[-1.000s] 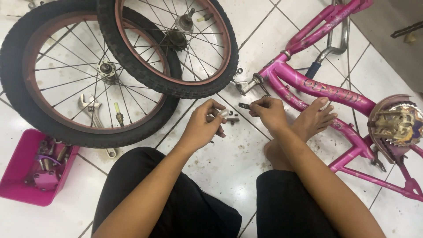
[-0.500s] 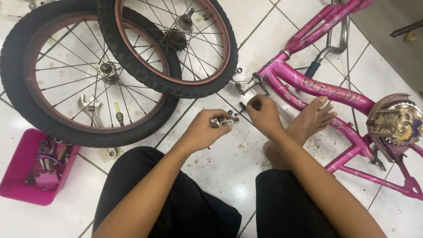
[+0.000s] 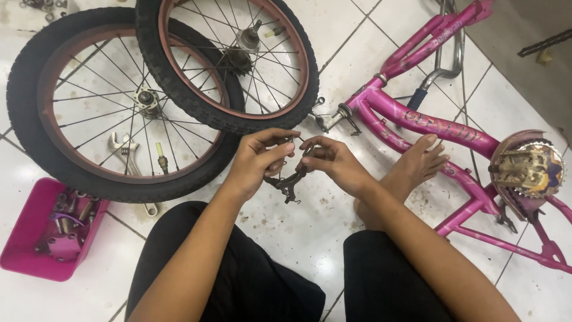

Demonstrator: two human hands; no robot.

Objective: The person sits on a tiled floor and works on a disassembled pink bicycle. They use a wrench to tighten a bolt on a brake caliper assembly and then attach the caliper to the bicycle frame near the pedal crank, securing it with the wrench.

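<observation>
One label noted: a strip of pale decal lettering point(image 3: 441, 126) along the pink bicycle frame point(image 3: 381, 107), right of centre, running down its sloping tube. No packages, signs or screens observed.

A second ago our left hand point(image 3: 257, 160) and right hand point(image 3: 333, 162) were a little apart, each pinching its own small dark piece, the right one close to the metal end of the pink bicycle frame point(image 3: 417, 122). Half a second ago the two hands had come together over the white tiled floor point(image 3: 310, 232), with a short metal part between the fingertips. Now both hands have drawn nearer to us and sit lower in the view, and they hold between them a dark, curved metal brake caliper point(image 3: 289, 177), which hangs below our fingers; our left thumb and forefinger have curled over its top.
</observation>
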